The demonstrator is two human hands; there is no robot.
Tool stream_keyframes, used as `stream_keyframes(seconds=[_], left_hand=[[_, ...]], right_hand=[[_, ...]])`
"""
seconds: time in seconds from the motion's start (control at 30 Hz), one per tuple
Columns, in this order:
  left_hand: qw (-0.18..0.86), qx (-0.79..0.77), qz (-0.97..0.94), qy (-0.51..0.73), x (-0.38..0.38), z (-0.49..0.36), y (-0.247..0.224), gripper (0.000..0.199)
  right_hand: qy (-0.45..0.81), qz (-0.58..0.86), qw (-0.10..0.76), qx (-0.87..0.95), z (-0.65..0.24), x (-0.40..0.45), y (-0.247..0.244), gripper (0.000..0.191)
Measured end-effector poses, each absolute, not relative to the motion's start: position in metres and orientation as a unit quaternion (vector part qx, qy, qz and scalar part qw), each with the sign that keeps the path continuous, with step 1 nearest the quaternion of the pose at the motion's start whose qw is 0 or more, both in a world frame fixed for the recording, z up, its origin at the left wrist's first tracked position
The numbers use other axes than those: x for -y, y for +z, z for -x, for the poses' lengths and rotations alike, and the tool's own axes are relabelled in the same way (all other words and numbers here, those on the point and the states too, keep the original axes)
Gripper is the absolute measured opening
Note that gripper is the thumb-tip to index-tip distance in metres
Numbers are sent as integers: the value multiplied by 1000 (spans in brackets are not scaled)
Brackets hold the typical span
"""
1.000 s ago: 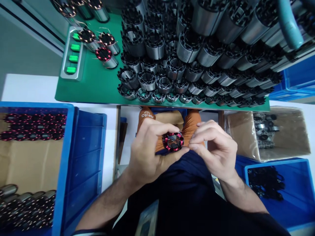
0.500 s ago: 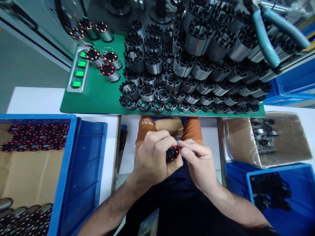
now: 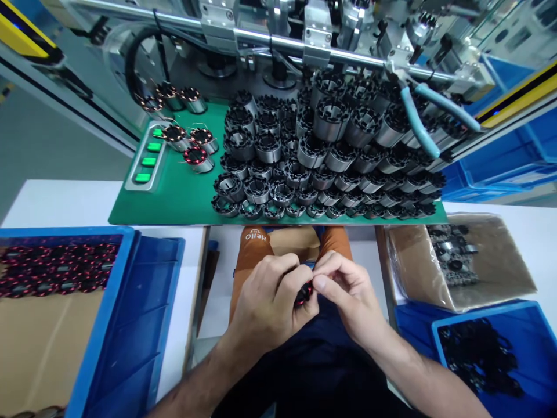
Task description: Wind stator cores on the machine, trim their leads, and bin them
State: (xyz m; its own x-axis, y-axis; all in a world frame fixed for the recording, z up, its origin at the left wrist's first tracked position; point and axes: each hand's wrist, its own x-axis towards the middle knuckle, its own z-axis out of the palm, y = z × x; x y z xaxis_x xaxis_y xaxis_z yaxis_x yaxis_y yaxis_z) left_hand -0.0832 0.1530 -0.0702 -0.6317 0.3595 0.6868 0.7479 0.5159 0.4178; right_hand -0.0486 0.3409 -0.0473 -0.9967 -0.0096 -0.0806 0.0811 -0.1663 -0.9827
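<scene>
My left hand (image 3: 272, 299) is wrapped round a small black ring part with red wire (image 3: 303, 294), held over my lap. Most of that part is hidden by the fingers. Close against its right side, my right hand (image 3: 348, 290) has thumb and index finger pinched together at the part's edge; what lies between the fingertips is too small to make out. Beyond both hands, a green board (image 3: 174, 200) carries rows of stacked metal rings with black toothed rims (image 3: 256, 190). A red-wired stator (image 3: 199, 159) stands at the board's left, beside several copper-wired ones (image 3: 203, 139).
Blue-handled pliers (image 3: 420, 122) hang over the rings at the right. A grey tray with green pieces (image 3: 148, 162) lies on the board's left. At left is a blue bin (image 3: 119, 273) of red-wired parts; at right, a carton (image 3: 500, 261) and a blue bin (image 3: 531, 348) hold parts.
The view has tilted up, showing more of the machine behind the board. Both hands remain at the red-wired part, with the right thumb and fingers slightly shifted.
</scene>
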Motion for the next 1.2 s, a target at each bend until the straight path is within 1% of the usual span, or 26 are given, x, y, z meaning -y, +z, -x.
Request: stream_keyframes(seconds=[0.13, 0.2, 0.23, 0.27, 0.3, 0.33, 0.4, 0.43, 0.47, 0.5, 0.53, 0.57, 0.6, 0.63, 0.67, 0.7, 0.73, 0.77, 0.8, 0.87, 0.9, 0.93, 0.97, 1.07, 1.1, 1.2], left_hand=[[242, 824, 334, -388, -149, 78, -59, 18], [209, 817, 319, -433, -150, 76, -53, 18], [173, 812, 301, -469, -151, 77, -52, 17], [109, 800, 281, -519, -152, 78, -54, 13], [10, 770, 259, -582, -153, 79, -57, 7], [-125, 715, 233, -647, -154, 81, -63, 13], [-416, 538, 159, -716, -154, 81, -80, 52], [-492, 474, 120, -720, -153, 78, -89, 67], [-500, 471, 93, -721, -152, 74, -97, 75], [-442, 532, 81, -718, -150, 68, -104, 76], [-326, 631, 93, -698, -149, 61, -109, 73], [-178, 727, 128, -651, -149, 54, -112, 69], [-38, 794, 177, -580, -150, 47, -113, 66], [70, 828, 229, -508, -152, 42, -112, 63], [138, 837, 275, -453, -156, 38, -109, 57], [171, 833, 308, -427, -160, 37, -106, 48], [173, 825, 320, -432, -164, 39, -102, 39], [141, 818, 313, -461, -167, 42, -97, 32], [72, 804, 300, -508, -168, 47, -92, 26], [-133, 732, 274, -609, -167, 57, -81, 17], [-220, 687, 263, -641, -164, 62, -77, 15], [-268, 659, 258, -654, -160, 65, -72, 14], [-269, 660, 258, -653, -155, 68, -69, 17], [-122, 734, 282, -606, -145, 70, -64, 41], [-80, 746, 300, -590, -143, 70, -64, 41], [17, 756, 369, -540, -142, 69, -63, 30]], right_hand=[[-710, 64, 55, -699, 59, -356, -35, 15], [-655, 115, 44, -745, 65, -366, -26, 10], [-614, 147, 28, -775, 68, -371, -21, 8], [-561, 191, 8, -806, 70, -376, -16, 6], [-503, 242, -11, -830, 72, -382, -12, 5], [-449, 291, -21, -844, 73, -388, -8, 5], [-401, 335, 7, -853, 71, -399, -7, 7], [-415, 312, 45, -854, 67, -404, -10, 8], [-449, 259, 96, -850, 62, -408, -15, 9], [-492, 188, 150, -837, 55, -412, -21, 11], [-535, 119, 200, -812, 48, -414, -28, 16], [-574, 61, 241, -780, 42, -415, -35, 23], [-607, 23, 274, -746, 37, -415, -41, 28], [-634, 7, 296, -715, 32, -414, -45, 31], [-649, 8, 301, -698, 30, -412, -48, 32], [-646, 24, 286, -707, 29, -409, -50, 29], [-622, 54, 246, -742, 31, -408, -49, 26], [-575, 104, 178, -791, 33, -407, -47, 22], [-514, 167, 98, -836, 37, -408, -44, 20], [-399, 296, -45, -866, 46, -414, -36, 24], [-373, 340, -78, -860, 51, -418, -30, 25], [-377, 356, -72, -852, 55, -424, -25, 27], [-408, 341, -34, -847, 59, -429, -20, 28], [-541, 189, 163, -803, 68, -438, -10, 33], [-579, 146, 234, -767, 70, -438, -10, 32], [-660, 61, 413, -625, 72, -431, -15, 28]])
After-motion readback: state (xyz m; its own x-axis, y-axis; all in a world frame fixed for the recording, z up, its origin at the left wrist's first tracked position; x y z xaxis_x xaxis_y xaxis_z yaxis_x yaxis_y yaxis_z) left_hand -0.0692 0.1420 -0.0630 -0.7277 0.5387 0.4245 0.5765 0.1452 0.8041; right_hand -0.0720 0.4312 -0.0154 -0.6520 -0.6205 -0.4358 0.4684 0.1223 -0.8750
